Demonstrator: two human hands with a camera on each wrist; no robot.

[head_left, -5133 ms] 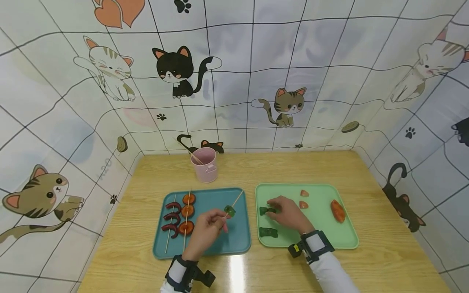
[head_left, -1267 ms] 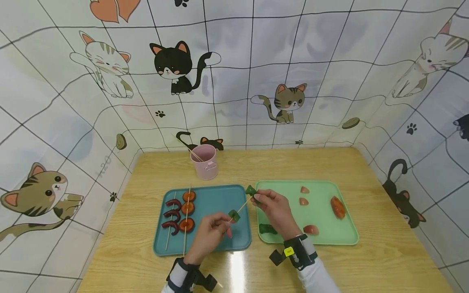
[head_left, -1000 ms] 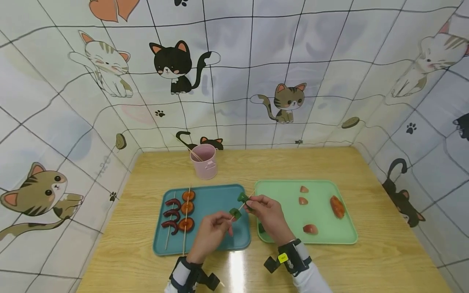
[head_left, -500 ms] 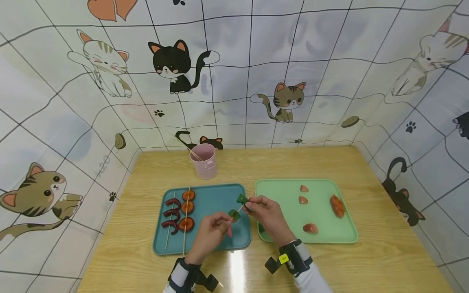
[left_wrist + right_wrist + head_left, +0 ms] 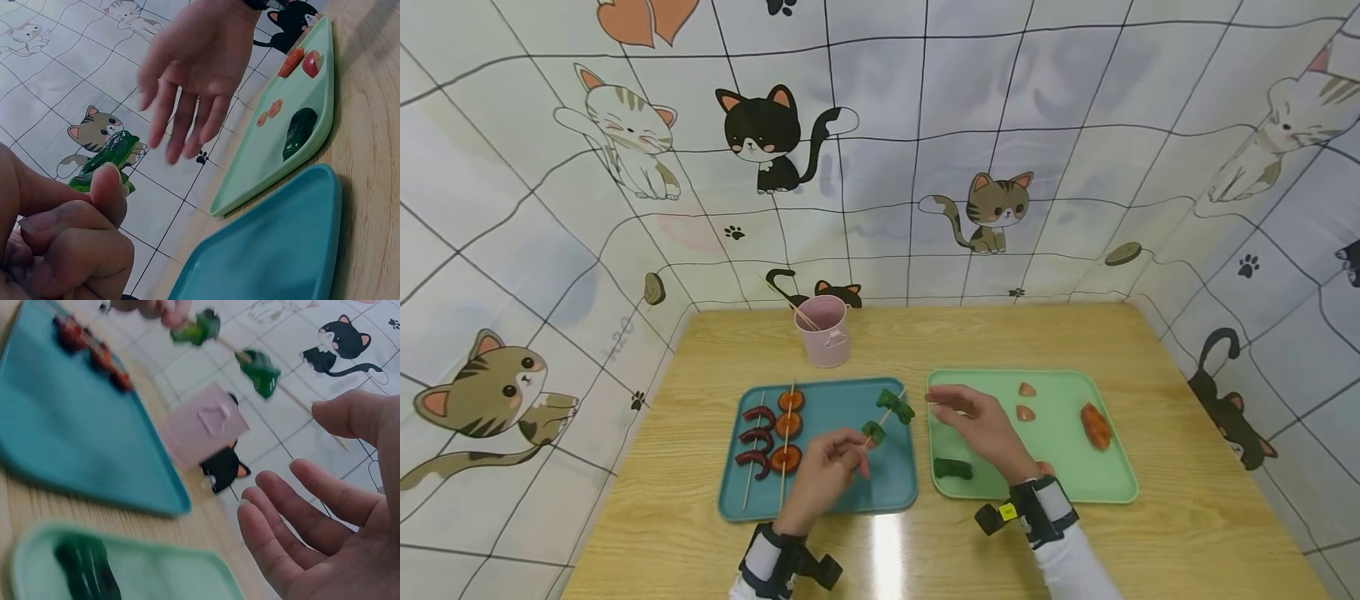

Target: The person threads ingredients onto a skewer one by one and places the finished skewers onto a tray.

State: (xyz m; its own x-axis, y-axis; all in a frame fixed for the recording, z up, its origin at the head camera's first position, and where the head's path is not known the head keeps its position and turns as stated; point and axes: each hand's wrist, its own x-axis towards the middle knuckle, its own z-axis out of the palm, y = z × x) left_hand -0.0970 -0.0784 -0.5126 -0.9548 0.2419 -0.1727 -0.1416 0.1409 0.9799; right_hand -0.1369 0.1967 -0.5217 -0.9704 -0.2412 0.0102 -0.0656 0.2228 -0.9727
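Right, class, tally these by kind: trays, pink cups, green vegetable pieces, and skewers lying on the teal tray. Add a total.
Trays: 2, the teal tray and the green tray
Pink cup: 1
Green vegetable pieces: 3, two on the held skewer in the left hand, one on the green tray
Skewers lying on the teal tray: 2
Total: 8

On the table (image 5: 925, 342), the left tray (image 5: 827, 500) and the right tray (image 5: 1112, 492) lie side by side, with the cup (image 5: 825, 333) standing behind the left one, near the wall. Two loaded skewers (image 5: 771, 437) lie on the left part of the left tray, and the left hand (image 5: 823, 475) holds a third skewer (image 5: 886, 412) above its right part, carrying two pieces. The right hand (image 5: 981, 421) hovers over the left part of the right tray, just right of the skewer's tip, with a loose piece (image 5: 952, 468) lying before it and more pieces (image 5: 1026, 402) behind and to the right.
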